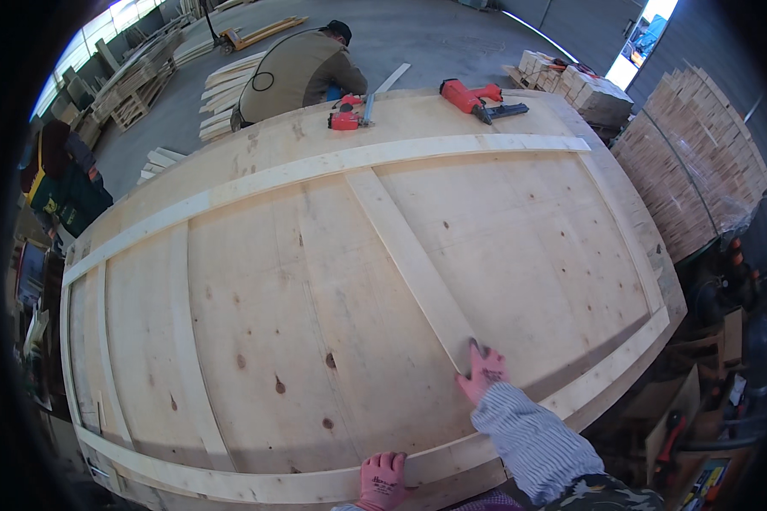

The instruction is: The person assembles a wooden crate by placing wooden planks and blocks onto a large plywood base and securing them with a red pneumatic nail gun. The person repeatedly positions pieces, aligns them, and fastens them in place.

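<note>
In the head view, a large wooden panel lies flat in front of me, with pale wooden strips framing it. My right hand, in a pink glove, grips the near end of a crosswise wooden slat, thumb and fingers on its two sides. That slat runs slantwise from the far strip toward me, its near end short of the near strip. My left hand, also in a pink glove, has its fingers curled over the near strip at the panel's front edge.
Two red nail guns, one small and one larger, lie on the far edge. Beyond it a person bends down; another person stands at left. Stacked lumber rises at right, above boxes with tools.
</note>
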